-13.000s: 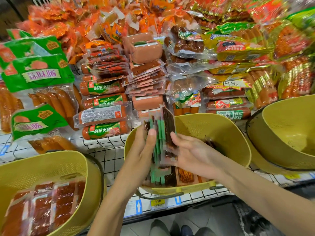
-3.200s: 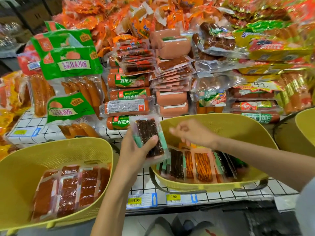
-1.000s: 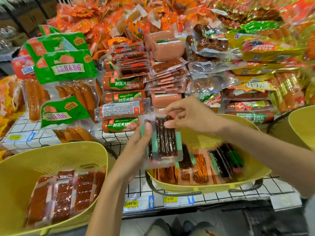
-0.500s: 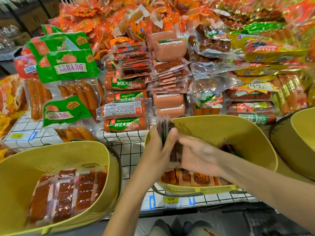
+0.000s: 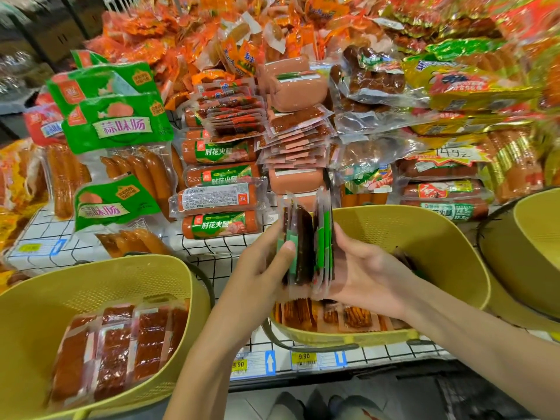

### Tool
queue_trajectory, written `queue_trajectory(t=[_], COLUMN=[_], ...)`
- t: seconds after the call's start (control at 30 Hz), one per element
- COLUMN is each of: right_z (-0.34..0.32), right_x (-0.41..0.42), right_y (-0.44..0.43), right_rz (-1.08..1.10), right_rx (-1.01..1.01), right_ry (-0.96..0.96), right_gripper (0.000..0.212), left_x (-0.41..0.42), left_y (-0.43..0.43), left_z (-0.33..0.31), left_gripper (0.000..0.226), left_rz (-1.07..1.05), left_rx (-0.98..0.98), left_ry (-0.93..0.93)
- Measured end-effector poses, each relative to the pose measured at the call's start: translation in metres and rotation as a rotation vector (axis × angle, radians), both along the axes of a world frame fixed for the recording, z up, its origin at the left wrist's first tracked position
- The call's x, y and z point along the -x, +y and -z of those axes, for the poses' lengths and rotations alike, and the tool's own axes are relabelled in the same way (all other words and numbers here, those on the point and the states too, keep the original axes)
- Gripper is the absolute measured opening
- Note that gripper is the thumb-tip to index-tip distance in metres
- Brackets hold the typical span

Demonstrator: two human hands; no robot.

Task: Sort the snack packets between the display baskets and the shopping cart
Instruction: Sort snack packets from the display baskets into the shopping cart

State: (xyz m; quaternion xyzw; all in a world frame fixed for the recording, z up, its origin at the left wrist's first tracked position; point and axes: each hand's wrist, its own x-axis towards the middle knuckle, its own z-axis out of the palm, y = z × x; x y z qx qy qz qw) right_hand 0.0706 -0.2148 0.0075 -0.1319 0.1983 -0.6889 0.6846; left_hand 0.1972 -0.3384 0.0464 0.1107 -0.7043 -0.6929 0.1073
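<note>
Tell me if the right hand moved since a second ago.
Yes. The right hand dropped from the middle basket's far rim toward its near rim.

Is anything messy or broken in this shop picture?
Nothing looks torn or spilled. The messiest spot is the heap of orange packets at the back, jumbled every way, while the sausage rolls below sit stacked straight. The left hand and right hand hold a bundle of snack packets upright over the middle basket.
</note>
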Motion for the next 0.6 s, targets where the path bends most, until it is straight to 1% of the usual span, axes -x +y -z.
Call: queue_trajectory(t=[0.03, 0.07, 0.17, 0.23, 0.27, 0.33, 0.47, 0.53, 0.6], right_z=[0.000, 0.001, 0.002, 0.000, -0.001, -0.003, -0.007, -0.010, -0.015], right_x=[0.000, 0.001, -0.001, -0.005, -0.007, -0.008, -0.012, -0.018, -0.030], right_y=[0.002, 0.005, 0.010, 0.013, 0.016, 0.024, 0.048, 0.064, 0.081], right_rz=[0.016, 0.035, 0.093, 0.109, 0.134, 0.219, 0.452, 0.564, 0.655], right_rx=[-0.029, -0.066, -0.135, -0.146, -0.162, -0.217, -0.343, -0.380, -0.395], right_ry=[-0.003, 0.045, 0.239, 0.275, 0.274, 0.299, 0.411, 0.400, 0.386], right_gripper=[0.045, 0.048, 0.049, 0.049, 0.046, 0.043, 0.046, 0.048, 0.050], left_x=[0.000, 0.001, 0.006, 0.011, 0.012, 0.015, 0.016, 0.020, 0.026], left_y=[0.000, 0.000, 0.005, 0.009, 0.011, 0.015, 0.014, 0.017, 0.025], left_z=[0.001, 0.002, 0.006, 0.008, 0.009, 0.010, 0.019, 0.021, 0.022], left_gripper=[0.058, 0.062, 0.048, 0.050, 0.050, 0.047, 0.033, 0.028, 0.030], left_rz=[-0.012, -0.040, -0.152, -0.176, -0.173, -0.176, -0.271, -0.216, -0.103], left_rx=[-0.031, -0.049, 0.076, 0.117, 0.105, 0.032, -0.091, -0.142, -0.232], left_ry=[-0.026, -0.047, -0.070, -0.084, -0.087, -0.069, -0.020, -0.054, -0.088])
